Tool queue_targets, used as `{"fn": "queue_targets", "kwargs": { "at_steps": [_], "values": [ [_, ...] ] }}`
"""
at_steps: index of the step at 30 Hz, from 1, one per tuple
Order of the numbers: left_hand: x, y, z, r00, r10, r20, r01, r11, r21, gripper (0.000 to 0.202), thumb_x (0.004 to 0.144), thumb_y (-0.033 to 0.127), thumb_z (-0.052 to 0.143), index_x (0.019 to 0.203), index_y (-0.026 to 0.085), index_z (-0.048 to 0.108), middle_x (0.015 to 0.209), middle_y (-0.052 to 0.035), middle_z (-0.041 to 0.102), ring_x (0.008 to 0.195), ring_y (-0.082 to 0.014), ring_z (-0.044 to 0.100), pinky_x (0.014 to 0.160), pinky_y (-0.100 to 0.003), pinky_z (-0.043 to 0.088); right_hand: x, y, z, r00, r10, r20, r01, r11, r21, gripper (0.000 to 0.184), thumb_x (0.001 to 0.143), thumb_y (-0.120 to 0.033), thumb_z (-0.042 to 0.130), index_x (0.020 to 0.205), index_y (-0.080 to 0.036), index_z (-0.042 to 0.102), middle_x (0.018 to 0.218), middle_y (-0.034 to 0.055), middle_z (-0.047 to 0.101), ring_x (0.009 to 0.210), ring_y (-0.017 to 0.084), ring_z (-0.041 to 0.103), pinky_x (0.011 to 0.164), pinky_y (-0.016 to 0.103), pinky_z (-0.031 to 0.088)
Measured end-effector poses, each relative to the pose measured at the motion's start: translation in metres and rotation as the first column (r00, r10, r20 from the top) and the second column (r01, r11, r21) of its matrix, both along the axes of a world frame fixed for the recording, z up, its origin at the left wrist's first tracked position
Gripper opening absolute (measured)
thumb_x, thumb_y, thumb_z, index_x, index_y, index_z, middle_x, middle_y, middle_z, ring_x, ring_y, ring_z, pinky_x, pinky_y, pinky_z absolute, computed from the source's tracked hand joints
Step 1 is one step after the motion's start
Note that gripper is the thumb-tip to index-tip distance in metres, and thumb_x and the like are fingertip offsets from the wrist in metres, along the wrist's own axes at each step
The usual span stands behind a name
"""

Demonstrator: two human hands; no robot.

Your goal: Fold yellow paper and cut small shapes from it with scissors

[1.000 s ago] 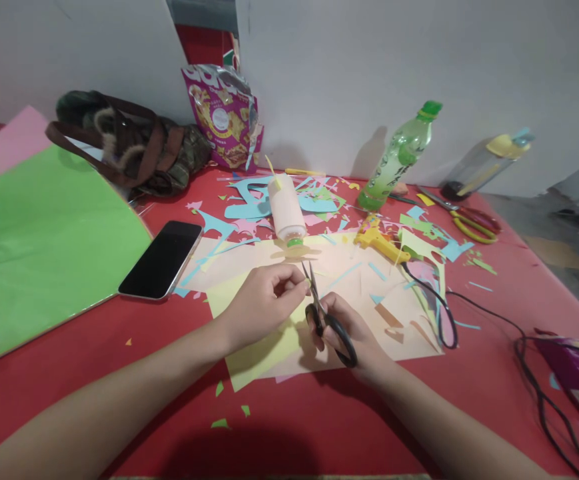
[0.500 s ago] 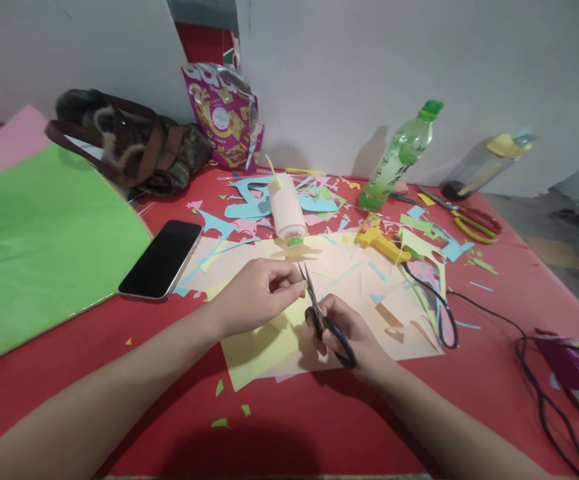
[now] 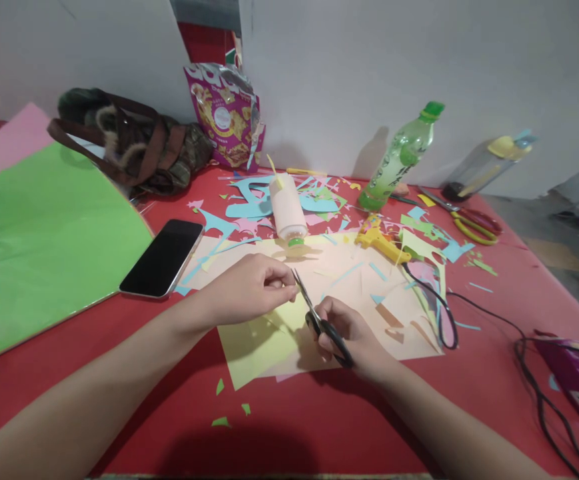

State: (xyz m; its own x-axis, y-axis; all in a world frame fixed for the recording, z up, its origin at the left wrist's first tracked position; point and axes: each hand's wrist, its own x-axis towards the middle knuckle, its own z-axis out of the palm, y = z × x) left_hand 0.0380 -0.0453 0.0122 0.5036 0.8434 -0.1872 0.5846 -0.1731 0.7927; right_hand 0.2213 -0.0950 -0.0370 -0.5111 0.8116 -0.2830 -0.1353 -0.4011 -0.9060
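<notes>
Black-handled scissors (image 3: 336,340) inside the curled right grip (image 3: 352,333), blades (image 3: 303,290) beside the pinched left grip (image 3: 249,287), contents unclear.

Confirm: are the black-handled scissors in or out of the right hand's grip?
In: the right hand holds the scissors by their black handles.
</notes>
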Motion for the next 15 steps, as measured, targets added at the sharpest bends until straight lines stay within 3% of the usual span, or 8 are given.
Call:
{"fn": "queue_targets", "kwargs": {
  "at_steps": [8,12,15],
  "values": [
    [0.001,0.001,-0.003,0.999,-0.032,-0.002,0.032,0.997,-0.069,0.018,0.066,0.026,0.049,0.054,0.015,0.055,0.043,0.0056,0.034,0.042,-0.0067,0.031,0.042,-0.019,0.022,-0.003,0.004,-0.007,0.972,-0.231,-0.041,0.233,0.971,0.055,0.035,0.061,-0.036,0.067,0.068,-0.02,0.037,0.055,-0.008,0.044,0.044,0.005,0.042,0.043,0.018,0.032],
    [0.006,-0.001,-0.007,0.997,-0.071,-0.017,0.068,0.991,-0.115,0.017,0.066,0.025,0.048,0.055,0.014,0.056,0.043,0.0061,0.034,0.042,-0.0058,0.029,0.042,-0.018,0.021,-0.003,0.006,-0.008,0.946,-0.309,-0.095,0.318,0.942,0.104,0.036,0.058,-0.026,0.07,0.071,-0.022,0.037,0.065,-0.0064,0.05,0.058,0.007,0.049,0.056,0.02,0.038],
    [0.011,-0.004,-0.012,0.994,-0.109,-0.019,0.105,0.985,-0.136,0.019,0.067,0.026,0.048,0.057,0.013,0.057,0.043,0.0063,0.034,0.041,-0.0054,0.029,0.042,-0.018,0.021,-0.004,0.007,-0.007,0.933,-0.343,-0.109,0.354,0.928,0.115,0.035,0.059,-0.017,0.069,0.072,-0.023,0.036,0.065,-0.007,0.052,0.059,0.007,0.05,0.057,0.02,0.039]
  ]
}}
